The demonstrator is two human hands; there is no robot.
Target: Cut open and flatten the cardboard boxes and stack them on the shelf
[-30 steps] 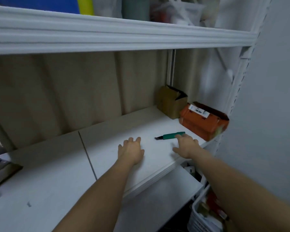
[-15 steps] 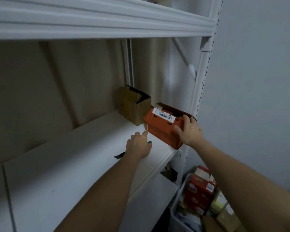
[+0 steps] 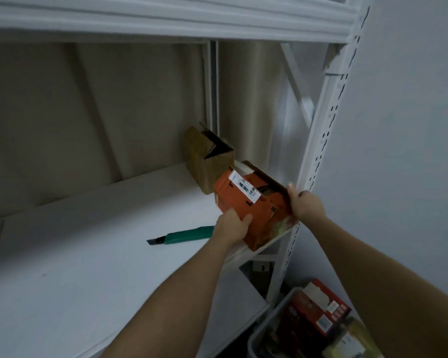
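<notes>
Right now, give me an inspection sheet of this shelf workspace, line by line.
Surface: white shelf board.
Job's things: orange box at the shelf's right end, tilted; brown box behind it, flaps open; green utility knife lying on the shelf.
Clutter: nothing seen.
Grippers: left hand and right hand both grip the orange box.
Cables: nothing seen.
Surroundings: bin of boxes on the floor, grey wall.

Cutter point(image 3: 185, 235) rear end behind left hand point(image 3: 232, 224)
</notes>
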